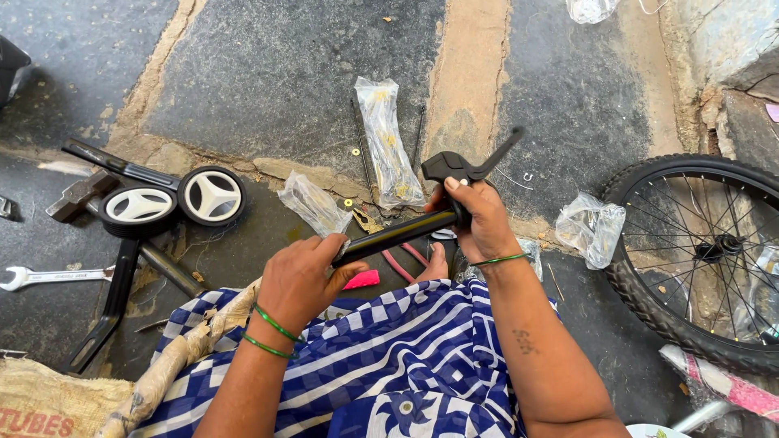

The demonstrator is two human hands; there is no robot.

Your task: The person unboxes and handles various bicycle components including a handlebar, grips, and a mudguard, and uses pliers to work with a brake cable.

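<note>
I hold a black handlebar tube (395, 234) across my lap, over a blue and white checked cloth (381, 365). My left hand (300, 280) grips the tube's near end. My right hand (479, 221) closes around its far end, where a black brake lever (473, 162) sits on the bar and sticks up to the right. Both wrists wear thin green bangles.
Two small black and white training wheels (174, 201) with black brackets lie at left, a silver spanner (49, 277) nearer the left edge. Clear plastic bags of small parts (388, 142) lie ahead. A spoked bicycle wheel (706, 255) lies at right. A sack (49, 401) is at bottom left.
</note>
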